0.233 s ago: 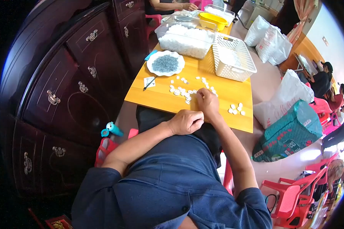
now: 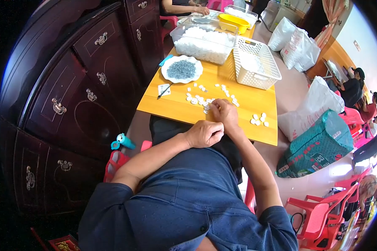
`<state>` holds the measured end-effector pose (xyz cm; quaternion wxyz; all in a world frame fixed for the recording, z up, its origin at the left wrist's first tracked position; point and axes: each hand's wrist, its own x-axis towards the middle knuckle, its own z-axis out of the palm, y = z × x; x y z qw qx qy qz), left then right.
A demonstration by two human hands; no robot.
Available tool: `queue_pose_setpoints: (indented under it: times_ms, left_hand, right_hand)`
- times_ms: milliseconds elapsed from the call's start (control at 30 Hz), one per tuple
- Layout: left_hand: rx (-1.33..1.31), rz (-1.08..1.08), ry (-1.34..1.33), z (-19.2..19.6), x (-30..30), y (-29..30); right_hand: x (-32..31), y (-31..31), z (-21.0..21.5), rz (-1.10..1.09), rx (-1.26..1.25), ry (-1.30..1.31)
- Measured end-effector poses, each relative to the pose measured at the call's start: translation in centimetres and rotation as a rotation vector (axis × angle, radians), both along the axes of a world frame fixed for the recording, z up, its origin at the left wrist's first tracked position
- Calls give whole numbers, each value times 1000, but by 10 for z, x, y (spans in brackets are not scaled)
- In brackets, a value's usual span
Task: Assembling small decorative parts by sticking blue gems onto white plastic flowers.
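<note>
My left hand (image 2: 204, 134) is curled closed at the near edge of the table, its knuckles up; whatever it may hold is hidden. My right hand (image 2: 224, 113) reaches just beyond it, fingertips bent down together onto the tabletop beside a loose cluster of small white plastic pieces (image 2: 194, 101). Its fingers cover what lies under them. Farther back, a white scalloped plate (image 2: 165, 72) holds a heap of small dark grey parts (image 2: 181, 70). To the right of my right hand lie several round white pieces (image 2: 257, 122).
A clear bin (image 2: 222, 58) of white pieces and a white perforated basket (image 2: 270, 80) stand toward the back, before a yellow basin (image 2: 237, 28). A black pen-like tool (image 2: 165, 91) crosses a small card. Dark cabinets (image 2: 81, 83) line the left; sacks (image 2: 318, 146) stand right. Another person's hand (image 2: 202, 10) works at the far end.
My right hand has shifted slightly left, toward the white pieces. My left hand stays in place. The other person's hand at the far end has moved a little left and down.
</note>
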<state>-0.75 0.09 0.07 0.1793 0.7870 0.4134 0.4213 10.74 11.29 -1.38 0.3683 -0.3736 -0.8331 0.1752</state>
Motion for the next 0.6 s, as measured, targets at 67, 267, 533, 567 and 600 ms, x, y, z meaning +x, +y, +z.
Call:
queue_pose_setpoints:
  times_ms: [67,267,533,567,600]
  left_hand:
    - [10,-1,-8,0,0,0]
    - [16,1,-21,-2,0,1]
    - [26,6,-28,1,0,2]
    - [26,8,-29,1,0,3]
    - [28,8,-30,1,0,3]
  right_hand:
    - [-3,-2,2,-4,-27,-20]
    - [-1,-2,-1,6,-21,-111]
    - [0,2,-2,-23,-36,-116]
    - [0,1,0,-21,-35,-116]
    - [-1,0,1,-11,-53,-110]
